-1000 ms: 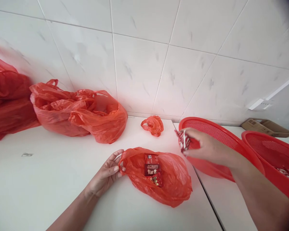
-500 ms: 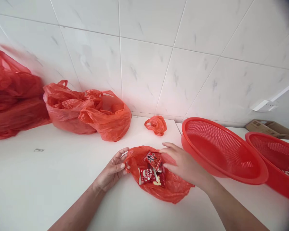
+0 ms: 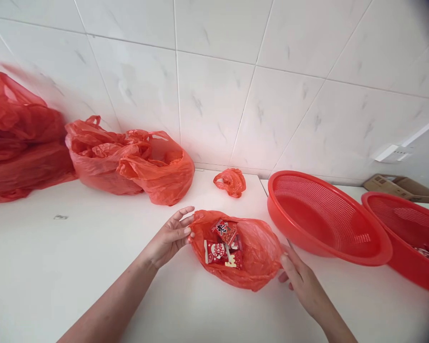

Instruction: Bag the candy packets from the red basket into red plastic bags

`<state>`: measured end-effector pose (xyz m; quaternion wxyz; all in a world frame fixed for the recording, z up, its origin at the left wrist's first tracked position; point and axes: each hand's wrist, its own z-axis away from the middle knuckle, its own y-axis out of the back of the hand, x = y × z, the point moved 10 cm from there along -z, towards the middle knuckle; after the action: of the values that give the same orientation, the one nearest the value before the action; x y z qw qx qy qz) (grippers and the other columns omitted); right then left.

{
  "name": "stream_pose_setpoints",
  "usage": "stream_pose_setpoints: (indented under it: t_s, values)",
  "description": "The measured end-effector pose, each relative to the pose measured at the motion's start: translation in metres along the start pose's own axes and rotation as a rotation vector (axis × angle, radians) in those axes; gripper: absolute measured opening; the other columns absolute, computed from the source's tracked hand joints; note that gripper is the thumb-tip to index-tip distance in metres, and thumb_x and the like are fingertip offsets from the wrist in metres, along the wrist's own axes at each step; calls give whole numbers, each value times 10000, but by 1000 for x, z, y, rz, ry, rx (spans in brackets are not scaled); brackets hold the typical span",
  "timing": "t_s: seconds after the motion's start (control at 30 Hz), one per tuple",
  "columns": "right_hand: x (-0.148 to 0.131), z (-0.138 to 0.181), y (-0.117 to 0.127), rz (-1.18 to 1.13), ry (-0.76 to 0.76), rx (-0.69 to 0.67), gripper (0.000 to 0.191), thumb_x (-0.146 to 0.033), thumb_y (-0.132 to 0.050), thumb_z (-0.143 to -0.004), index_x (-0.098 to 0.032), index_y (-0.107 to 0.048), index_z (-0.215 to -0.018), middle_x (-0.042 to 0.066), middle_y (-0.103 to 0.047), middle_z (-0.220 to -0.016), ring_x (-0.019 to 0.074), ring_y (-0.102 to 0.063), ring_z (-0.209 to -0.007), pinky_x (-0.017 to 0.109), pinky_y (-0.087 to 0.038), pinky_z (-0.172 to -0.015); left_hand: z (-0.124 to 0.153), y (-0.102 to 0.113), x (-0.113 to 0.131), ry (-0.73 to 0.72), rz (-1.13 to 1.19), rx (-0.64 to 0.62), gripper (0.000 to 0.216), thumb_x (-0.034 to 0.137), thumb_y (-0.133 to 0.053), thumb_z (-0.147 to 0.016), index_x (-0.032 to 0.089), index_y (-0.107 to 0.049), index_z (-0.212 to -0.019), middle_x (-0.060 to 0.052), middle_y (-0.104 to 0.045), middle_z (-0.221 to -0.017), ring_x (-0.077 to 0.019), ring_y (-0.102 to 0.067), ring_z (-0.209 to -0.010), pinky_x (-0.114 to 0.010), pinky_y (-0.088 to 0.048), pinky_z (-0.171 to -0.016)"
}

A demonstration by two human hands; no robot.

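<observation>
— Two baskets (image 3: 329, 224) sit on the right of the counter (image 3: 57, 267), and a heap of big bags (image 3: 128, 164) lines the wall on the left?

— Yes, with one crumpled scrap (image 3: 230, 182) between them, by the wall.

— And the open bag (image 3: 250, 252)?

— Flat on the counter, near the front, just beside the nearer basket. Packets (image 3: 223, 243) lie inside.

— Hands?

— Left hand (image 3: 168, 236) pinches the bag's left rim, other fingers spread. Right hand (image 3: 302, 281) touches its right edge, fingers together, loosely curled.
</observation>
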<state>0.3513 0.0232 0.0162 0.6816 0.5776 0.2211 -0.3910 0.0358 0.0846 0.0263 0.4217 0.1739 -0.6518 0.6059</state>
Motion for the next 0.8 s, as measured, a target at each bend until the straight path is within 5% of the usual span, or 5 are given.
stream_pose_setpoints:
  t_s: [0.13, 0.27, 0.4, 0.67, 0.8]
  values:
    - [-23, -5, -30, -367, 13, -216, 489, -564, -500, -823, -191, -562, -1134, -3, -580, -690, 147, -556, -593, 246, -409, -500, -17, -15, 12, 80, -128, 73, 414, 63, -729, -697, 199, -600, -1067, -36, -659, -969, -80, -635, -659, -187, -534, -640]
    - [-57, -20, 10, -531, 176, 18, 478, -437, -643, -771, -197, -536, -1171, -21, -540, -703, 108, -486, -554, 236, -416, -495, -16, -34, 71, -203, -58, 84, 391, 76, -721, -699, 203, -617, -1054, -16, -662, -921, -59, -619, -645, -157, -528, -630]
    - [-75, -19, 53, -579, 327, 209, 324, -419, -649, -770, -207, -598, -1010, 26, -596, -847, 123, -531, -644, 258, -480, -567, 17, -44, 117, -434, -79, 36, 421, 92, -717, -700, 241, -618, -1082, 12, -655, -890, -62, -600, -615, -150, -516, -568]
    - [-58, 10, 45, -184, 239, 274, 301, -467, -592, -778, -219, -661, -935, 16, -674, -828, 171, -616, -712, 239, -515, -632, 62, -29, 75, -294, -411, -26, 411, 142, -698, -752, 293, -602, -1122, -52, -601, -1198, -81, -568, -674, -226, -515, -649]
    - [-50, 25, 55, -136, 205, 390, 302, -476, -613, -759, -229, -665, -925, 5, -690, -836, 170, -636, -734, 228, -511, -677, 72, -37, 59, -211, -535, -78, 524, 149, -659, -796, 284, -507, -1279, -29, -641, -802, -107, -528, -689, -199, -466, -620]
